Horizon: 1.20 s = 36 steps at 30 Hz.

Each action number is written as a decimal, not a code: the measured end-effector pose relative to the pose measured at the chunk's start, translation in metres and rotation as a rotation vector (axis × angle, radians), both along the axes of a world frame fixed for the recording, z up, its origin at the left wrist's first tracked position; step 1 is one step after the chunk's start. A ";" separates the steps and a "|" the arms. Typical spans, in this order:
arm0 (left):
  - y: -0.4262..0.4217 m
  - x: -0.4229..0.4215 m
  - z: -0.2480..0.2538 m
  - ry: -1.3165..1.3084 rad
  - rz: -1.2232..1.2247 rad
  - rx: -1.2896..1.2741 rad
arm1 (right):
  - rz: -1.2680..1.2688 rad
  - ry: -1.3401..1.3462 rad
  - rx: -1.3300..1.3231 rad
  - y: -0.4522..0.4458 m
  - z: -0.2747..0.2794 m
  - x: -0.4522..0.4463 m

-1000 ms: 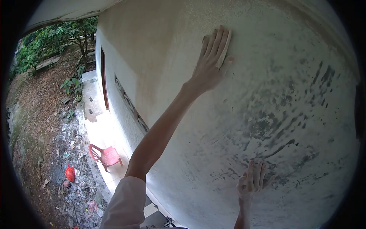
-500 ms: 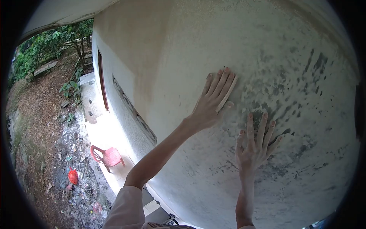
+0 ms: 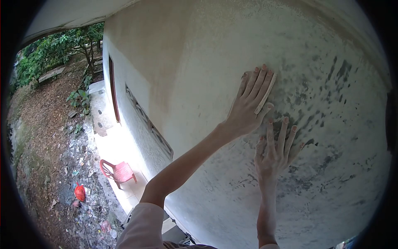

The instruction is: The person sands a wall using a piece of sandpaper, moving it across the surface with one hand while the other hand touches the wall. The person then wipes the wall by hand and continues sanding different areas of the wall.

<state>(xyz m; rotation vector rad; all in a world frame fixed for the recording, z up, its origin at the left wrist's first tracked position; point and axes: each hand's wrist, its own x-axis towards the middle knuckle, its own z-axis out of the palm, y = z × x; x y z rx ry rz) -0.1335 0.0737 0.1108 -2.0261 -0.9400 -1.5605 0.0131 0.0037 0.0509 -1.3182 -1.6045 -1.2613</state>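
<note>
My left hand (image 3: 248, 99) lies flat against the pale wall (image 3: 207, 74), fingers together and pointing up. It presses a thin, pale flat sanding pad (image 3: 266, 92) to the surface, and only the pad's right edge and lower corner show past the fingers; the palm hides the remainder. Lower and to the right, my right hand (image 3: 274, 157) rests on the wall with its fingers spread and nothing in it. Pale dust coats both hands. Dark grey patches (image 3: 317, 106) and streaks mark the wall around and above the right hand.
A ceiling edge runs along the top. Down on the left, a red plastic chair (image 3: 120, 172) stands on light tiles beside the wall, near a vent opening (image 3: 147, 118). Beyond lie a red bag (image 3: 79, 192), scattered litter, leaf-covered ground and trees (image 3: 62, 45).
My left hand has slid right and slightly up along the wall with the sanding pad. My right hand has barely shifted, its fingers still spread.
</note>
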 end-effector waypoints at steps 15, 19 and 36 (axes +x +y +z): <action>0.086 -0.100 0.131 -0.323 0.042 -0.026 | 0.088 0.031 -0.013 -0.002 0.001 -0.003; 0.005 -0.007 0.044 -0.007 0.032 0.002 | 0.100 0.035 -0.018 -0.001 0.000 -0.003; 0.098 -0.099 0.133 -0.475 0.057 -0.026 | 0.142 0.020 0.026 0.005 -0.005 0.001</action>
